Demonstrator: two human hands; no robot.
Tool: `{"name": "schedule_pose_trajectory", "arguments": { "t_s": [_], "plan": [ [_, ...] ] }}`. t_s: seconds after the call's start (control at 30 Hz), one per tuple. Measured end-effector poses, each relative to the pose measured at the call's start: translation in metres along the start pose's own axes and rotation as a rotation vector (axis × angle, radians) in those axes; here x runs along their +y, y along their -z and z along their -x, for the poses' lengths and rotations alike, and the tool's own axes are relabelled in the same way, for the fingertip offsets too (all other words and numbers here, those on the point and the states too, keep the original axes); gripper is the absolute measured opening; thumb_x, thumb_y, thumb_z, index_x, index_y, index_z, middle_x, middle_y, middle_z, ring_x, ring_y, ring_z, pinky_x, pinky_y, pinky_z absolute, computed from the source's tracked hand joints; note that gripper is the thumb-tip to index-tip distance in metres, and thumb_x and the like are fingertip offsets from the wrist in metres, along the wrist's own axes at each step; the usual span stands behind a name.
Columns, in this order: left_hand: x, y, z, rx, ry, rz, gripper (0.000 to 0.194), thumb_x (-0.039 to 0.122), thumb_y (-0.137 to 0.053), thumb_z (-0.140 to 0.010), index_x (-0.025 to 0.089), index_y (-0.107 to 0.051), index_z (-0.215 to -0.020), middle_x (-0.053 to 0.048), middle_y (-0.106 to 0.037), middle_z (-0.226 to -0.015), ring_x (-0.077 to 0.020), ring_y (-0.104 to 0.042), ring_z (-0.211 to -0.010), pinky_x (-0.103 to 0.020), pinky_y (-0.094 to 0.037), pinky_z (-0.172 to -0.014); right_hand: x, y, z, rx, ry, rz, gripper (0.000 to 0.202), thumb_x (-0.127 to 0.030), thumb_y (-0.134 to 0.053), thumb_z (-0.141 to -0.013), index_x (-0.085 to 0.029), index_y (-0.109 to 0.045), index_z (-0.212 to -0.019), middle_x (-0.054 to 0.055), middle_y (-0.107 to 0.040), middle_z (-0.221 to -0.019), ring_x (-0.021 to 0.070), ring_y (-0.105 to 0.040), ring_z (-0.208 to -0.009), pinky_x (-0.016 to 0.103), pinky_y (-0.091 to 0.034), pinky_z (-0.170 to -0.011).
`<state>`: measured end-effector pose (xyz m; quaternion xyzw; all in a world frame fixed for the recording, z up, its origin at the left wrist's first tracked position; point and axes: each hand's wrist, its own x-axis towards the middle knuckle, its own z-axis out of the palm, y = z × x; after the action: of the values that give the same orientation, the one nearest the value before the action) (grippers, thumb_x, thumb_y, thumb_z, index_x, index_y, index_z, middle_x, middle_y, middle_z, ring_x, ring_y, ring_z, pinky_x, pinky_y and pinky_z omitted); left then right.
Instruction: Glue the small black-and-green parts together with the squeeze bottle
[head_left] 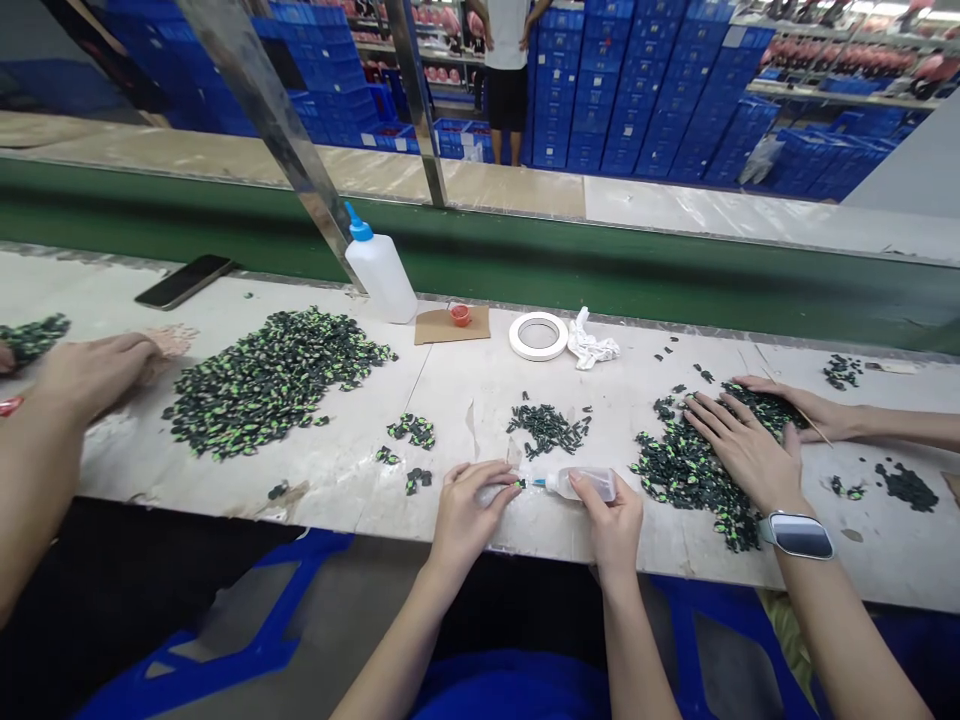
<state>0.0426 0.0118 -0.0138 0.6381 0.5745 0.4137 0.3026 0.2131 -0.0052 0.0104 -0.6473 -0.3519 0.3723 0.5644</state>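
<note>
Near the table's front edge, my left hand [478, 497] pinches a small black-and-green piece [520, 484] between thumb and fingertips. My right hand [611, 515] is closed around a small clear squeeze bottle [592, 484] lying sideways, its blue tip pointing left, close to the piece. Just beyond my hands lies a little heap of dark green, rod-like pieces [553, 428]. Left of it, a few black-and-green pieces [412, 430] sit in small clusters. Whether liquid is leaving the tip is too small to tell.
A large pile of black-and-green pieces [274, 375] lies left. Behind stand a white bottle [381, 275], cardboard with a red cap [460, 316], a tape roll [517, 340] and crumpled tissue [592, 345]. A co-worker's hands [750, 455] cover a pile at right; another co-worker's hand [94, 375] is left.
</note>
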Motion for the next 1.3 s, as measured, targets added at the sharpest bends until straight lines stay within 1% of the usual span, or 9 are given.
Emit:
{"name": "schedule_pose_trajectory", "arguments": {
  "t_s": [0.17, 0.33, 0.47, 0.63, 0.73, 0.87, 0.97, 1.07, 1.3],
  "plan": [
    [0.003, 0.003, -0.001, -0.037, 0.015, 0.016, 0.016, 0.026, -0.073, -0.073, 0.025, -0.07, -0.089, -0.002, -0.077, -0.081, -0.0261, -0.071, -0.09, -0.05, -0.042, -0.098, 0.004, 0.007, 0.0, 0.168, 0.071, -0.163, 0.031, -0.043, -0.074, -0.067, -0.015, -0.066, -0.076, 0.003, -0.065, -0.068, 0.0169, -0.059, -0.062, 0.027, -0.046, -0.057],
    [0.008, 0.015, -0.014, -0.146, -0.007, 0.039, 0.017, 0.031, -0.068, -0.078, 0.024, -0.072, -0.092, -0.004, -0.077, -0.087, -0.0251, -0.072, -0.086, -0.043, -0.05, -0.089, 0.004, 0.009, -0.004, 0.192, 0.089, -0.142, 0.041, -0.037, -0.082, -0.057, -0.017, -0.058, -0.085, 0.008, -0.071, -0.084, 0.0228, -0.067, -0.079, 0.034, -0.052, -0.071],
    [0.011, 0.015, -0.036, -0.02, -0.029, -0.161, 0.016, 0.031, -0.06, -0.083, 0.022, -0.073, -0.088, -0.007, -0.076, -0.091, -0.0281, -0.069, -0.089, -0.043, -0.051, -0.083, 0.005, 0.004, -0.011, 0.147, 0.122, -0.175, 0.049, -0.033, -0.082, -0.057, -0.022, -0.046, -0.087, 0.012, -0.073, -0.096, 0.0248, -0.069, -0.091, 0.041, -0.051, -0.085],
    [0.008, -0.001, -0.058, 0.099, -0.036, -0.34, 0.01, 0.027, -0.063, -0.079, 0.023, -0.07, -0.074, -0.009, -0.073, -0.081, -0.032, -0.062, -0.086, -0.047, -0.047, -0.08, 0.01, 0.0, -0.016, 0.143, 0.13, -0.05, 0.065, -0.036, -0.083, -0.055, -0.02, -0.047, -0.107, 0.013, -0.07, -0.103, 0.0263, -0.066, -0.097, 0.044, -0.05, -0.088],
    [0.006, -0.007, -0.063, 0.096, -0.043, -0.333, 0.01, 0.021, -0.061, -0.078, 0.022, -0.067, -0.071, -0.01, -0.07, -0.08, -0.0321, -0.058, -0.085, -0.046, -0.046, -0.077, 0.009, 0.001, -0.006, 0.244, 0.307, 0.062, 0.072, -0.038, -0.083, -0.059, -0.019, -0.046, -0.118, 0.016, -0.063, -0.116, 0.0272, -0.062, -0.104, 0.044, -0.05, -0.087],
    [0.012, -0.006, -0.055, 0.06, -0.077, -0.299, 0.012, 0.017, -0.057, -0.078, 0.023, -0.065, -0.071, -0.007, -0.069, -0.082, -0.0297, -0.057, -0.087, -0.044, -0.046, -0.077, 0.004, 0.001, 0.016, 0.406, 0.592, 0.202, 0.038, -0.03, -0.076, -0.073, -0.021, -0.056, -0.104, 0.01, -0.065, -0.097, 0.0224, -0.063, -0.085, 0.038, -0.052, -0.072],
    [0.023, -0.003, -0.039, -0.069, -0.12, -0.176, 0.014, 0.017, -0.052, -0.083, 0.024, -0.064, -0.078, -0.003, -0.07, -0.082, -0.025, -0.061, -0.086, -0.04, -0.047, -0.079, 0.002, -0.004, 0.026, 0.169, 0.638, 0.205, 0.02, -0.029, -0.073, -0.077, -0.022, -0.064, -0.093, 0.007, -0.066, -0.085, 0.0201, -0.063, -0.076, 0.034, -0.054, -0.062],
    [0.034, 0.001, -0.02, -0.215, -0.142, 0.013, 0.015, 0.02, -0.051, -0.086, 0.023, -0.065, -0.084, -0.003, -0.07, -0.084, -0.0214, -0.063, -0.085, -0.035, -0.05, -0.079, 0.002, -0.01, 0.029, -0.077, 0.509, 0.118, 0.014, -0.032, -0.069, -0.081, -0.022, -0.069, -0.091, 0.005, -0.068, -0.085, 0.018, -0.065, -0.073, 0.031, -0.056, -0.064],
    [0.023, 0.01, -0.002, -0.226, -0.112, 0.011, 0.018, 0.023, -0.057, -0.085, 0.025, -0.067, -0.1, -0.005, -0.071, -0.094, -0.0225, -0.064, -0.094, -0.038, -0.049, -0.086, 0.005, -0.012, 0.029, -0.184, 0.227, 0.007, 0.015, -0.034, -0.064, -0.083, -0.022, -0.071, -0.08, 0.004, -0.072, -0.08, 0.0193, -0.069, -0.076, 0.031, -0.057, -0.071]
  ]
}}
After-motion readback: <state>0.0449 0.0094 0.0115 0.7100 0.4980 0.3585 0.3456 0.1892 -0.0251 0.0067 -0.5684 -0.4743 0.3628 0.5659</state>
